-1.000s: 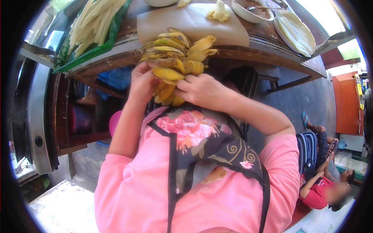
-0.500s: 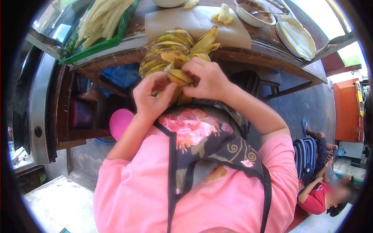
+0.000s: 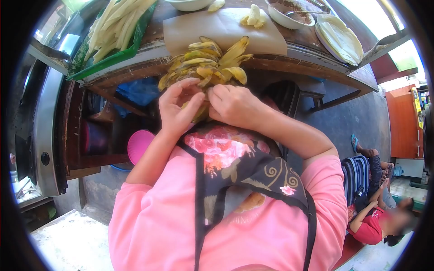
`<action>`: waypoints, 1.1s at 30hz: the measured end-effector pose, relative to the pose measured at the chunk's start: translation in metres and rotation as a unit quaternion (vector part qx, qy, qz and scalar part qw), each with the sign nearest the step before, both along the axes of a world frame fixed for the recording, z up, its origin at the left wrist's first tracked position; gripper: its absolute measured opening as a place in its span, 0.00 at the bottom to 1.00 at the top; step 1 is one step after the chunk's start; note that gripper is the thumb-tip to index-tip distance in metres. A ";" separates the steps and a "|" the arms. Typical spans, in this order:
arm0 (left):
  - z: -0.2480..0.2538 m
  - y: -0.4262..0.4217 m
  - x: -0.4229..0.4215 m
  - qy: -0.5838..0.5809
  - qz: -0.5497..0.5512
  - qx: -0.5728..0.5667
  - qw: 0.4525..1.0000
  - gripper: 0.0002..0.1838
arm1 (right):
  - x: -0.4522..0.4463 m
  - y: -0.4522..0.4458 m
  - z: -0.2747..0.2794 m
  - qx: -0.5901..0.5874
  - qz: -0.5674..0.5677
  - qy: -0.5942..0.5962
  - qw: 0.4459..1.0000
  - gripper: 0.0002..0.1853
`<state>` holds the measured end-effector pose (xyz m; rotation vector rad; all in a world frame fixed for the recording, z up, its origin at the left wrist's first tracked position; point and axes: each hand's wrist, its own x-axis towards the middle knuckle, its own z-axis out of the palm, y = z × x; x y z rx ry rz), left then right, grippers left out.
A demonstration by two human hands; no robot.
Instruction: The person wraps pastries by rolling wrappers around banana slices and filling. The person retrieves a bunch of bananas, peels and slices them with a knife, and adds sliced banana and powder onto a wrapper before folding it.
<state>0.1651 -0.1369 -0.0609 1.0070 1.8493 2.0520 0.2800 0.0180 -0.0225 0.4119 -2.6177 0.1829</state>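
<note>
A heap of yellow bananas and peels with dark marks (image 3: 196,58) lies at the table's near edge, in front of both hands. My left hand (image 3: 177,106) has its fingers and thumb curled round a banana (image 3: 202,113), mostly hidden between the hands. Close beside it, my right hand (image 3: 237,106) is closed, with its fingertips pinched at the same banana. A curved yellow peel (image 3: 235,75) rests just beyond my right knuckles. Peeled banana pieces (image 3: 253,17) sit on a brown paper sheet (image 3: 217,31) behind the heap.
A green tray (image 3: 108,56) of long pale strips stands at the left. Beyond the sheet are a white bowl (image 3: 190,4) and a bowl of brown powder (image 3: 289,17). Pale round wrappers (image 3: 341,38) lie at the right. Someone in a red shirt (image 3: 368,228) sits at lower right.
My right hand has moved left and down, closer to my left hand. The yellow banana seen between my fingers is now mostly hidden, and a curved peel shows on the heap's right side.
</note>
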 end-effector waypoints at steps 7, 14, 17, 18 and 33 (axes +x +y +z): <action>0.011 0.008 0.008 0.070 0.041 -0.057 0.995 0.17 | -0.011 0.004 -0.009 0.028 -0.019 0.036 0.999 0.12; 0.010 0.004 -0.010 0.006 -0.007 -0.070 0.997 0.13 | -0.024 0.024 -0.008 -0.256 -0.052 0.055 0.964 0.07; -0.005 -0.009 -0.024 -0.226 -0.064 -0.020 0.972 0.12 | -0.029 0.059 -0.030 -0.354 -0.175 0.097 0.914 0.09; -0.014 -0.013 -0.027 -0.276 -0.074 -0.005 0.958 0.13 | -0.025 0.070 -0.036 -0.371 -0.238 0.017 0.897 0.09; -0.007 0.004 -0.014 -0.422 -0.135 0.068 0.894 0.18 | 0.010 -0.002 -0.014 -0.283 -0.156 -0.087 0.942 0.29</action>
